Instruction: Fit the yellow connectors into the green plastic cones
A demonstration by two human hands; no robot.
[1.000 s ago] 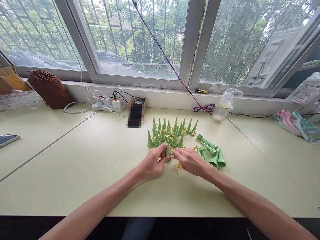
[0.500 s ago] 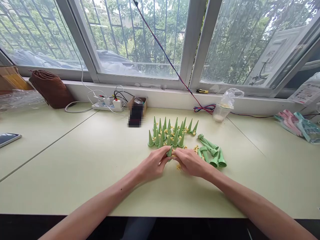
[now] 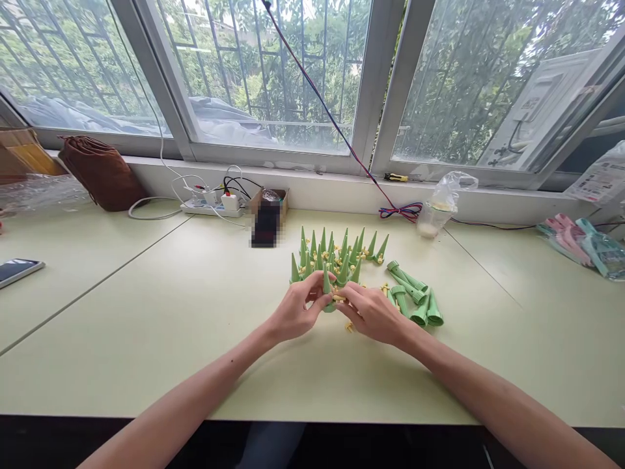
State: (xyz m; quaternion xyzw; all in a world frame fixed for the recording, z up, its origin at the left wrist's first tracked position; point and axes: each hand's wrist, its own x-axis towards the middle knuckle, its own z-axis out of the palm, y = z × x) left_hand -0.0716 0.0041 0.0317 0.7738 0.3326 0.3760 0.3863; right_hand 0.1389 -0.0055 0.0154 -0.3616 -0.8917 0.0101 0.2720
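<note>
My left hand is closed around a green plastic watering spike, which stands point up. From the other side my right hand pinches a small yellow valve against the spike's lower side. Just behind both hands, several upright green spikes with yellow valves at their bases stand close together. A loose yellow valve lies on the table below my right hand. Right of that hand, several green spikes lie or lean in a pile, with more yellow pieces beside them.
On the pale table, a power strip and a small box sit near the windowsill. A bagged cup stands behind the spike pile. A brown bag and a phone are at left, plastic-wrapped items at right.
The held spike now stands more upright and shows more of its length, shifted slightly left. My left fingers have opened a little around it, and my right hand stays close at its side.
</note>
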